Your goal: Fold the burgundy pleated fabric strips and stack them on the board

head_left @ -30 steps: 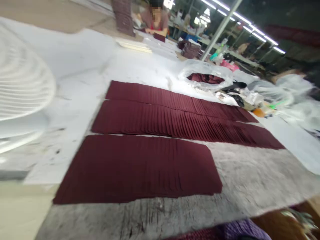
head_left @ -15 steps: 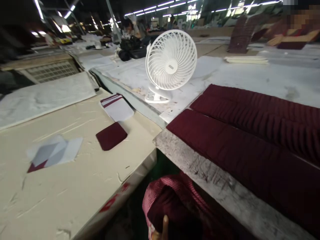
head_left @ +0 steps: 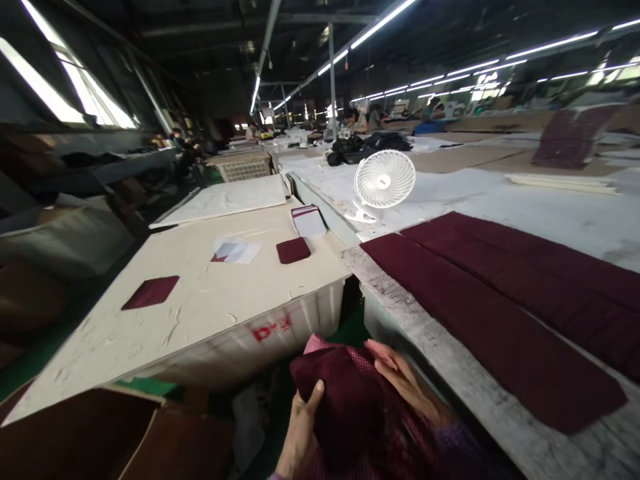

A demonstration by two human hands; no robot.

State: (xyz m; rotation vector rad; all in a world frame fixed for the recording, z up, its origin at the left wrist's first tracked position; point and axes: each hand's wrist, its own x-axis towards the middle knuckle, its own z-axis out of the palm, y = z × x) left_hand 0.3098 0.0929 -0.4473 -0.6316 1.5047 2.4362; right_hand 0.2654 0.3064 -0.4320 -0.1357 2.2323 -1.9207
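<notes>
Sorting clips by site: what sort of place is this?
Likely a garment or textile workshop, judging by the maroon fabric panels laid in rows on a worktable, the similar maroon cloth in the person's left hand, and the long tube lights overhead.

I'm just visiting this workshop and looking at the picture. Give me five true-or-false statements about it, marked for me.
1. The left hand holds dark red cloth. True.
2. Red lettering shows on the near side of the cream table. True.
3. The white fan stands on the cream table. False: it stands on the white sheet to the right of it.
4. The right hand lies on top of the long dark red rows. False: it is apart from them, near the pink checked cloth.
5. A single dark red piece lies near the cream table's left edge. True.
</notes>
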